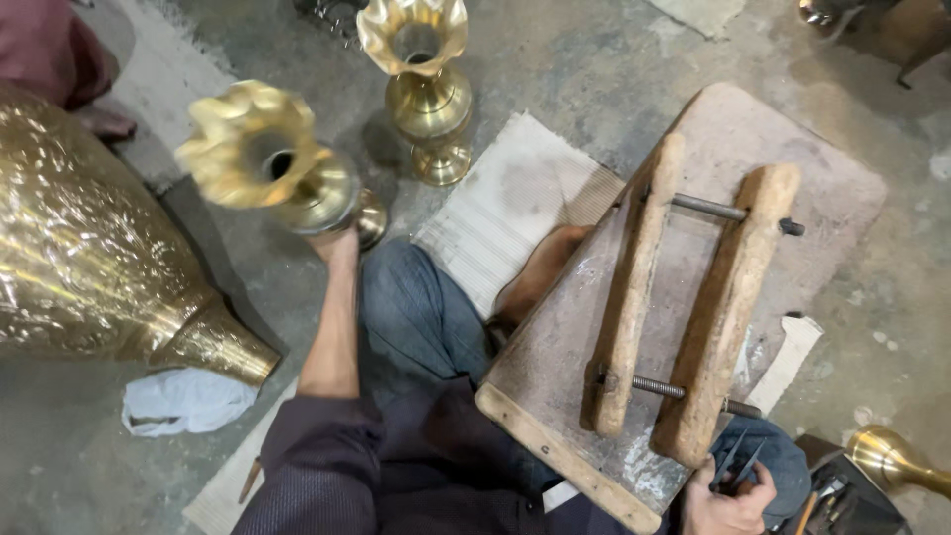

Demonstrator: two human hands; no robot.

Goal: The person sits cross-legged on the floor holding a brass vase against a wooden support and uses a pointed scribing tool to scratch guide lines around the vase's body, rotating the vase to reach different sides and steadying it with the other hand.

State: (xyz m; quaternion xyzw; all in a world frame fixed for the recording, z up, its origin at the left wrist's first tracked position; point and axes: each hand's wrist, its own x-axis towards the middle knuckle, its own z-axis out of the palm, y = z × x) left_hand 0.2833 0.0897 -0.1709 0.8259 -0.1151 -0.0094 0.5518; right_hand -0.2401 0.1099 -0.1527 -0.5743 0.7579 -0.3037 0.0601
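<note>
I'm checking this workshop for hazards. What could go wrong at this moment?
1. The left hand grips a brass vase only at its base, held out over the concrete floor; it might slip and dent.
2. That vase could knock the second vase standing close by.
3. The right hand holds pointed metal tools near the knee; they might jab.

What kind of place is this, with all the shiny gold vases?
Probably a metal craft workshop: brass vases stand on a bare concrete floor, and a wooden clamp with screw rods lies on a board across the person's lap.
</note>
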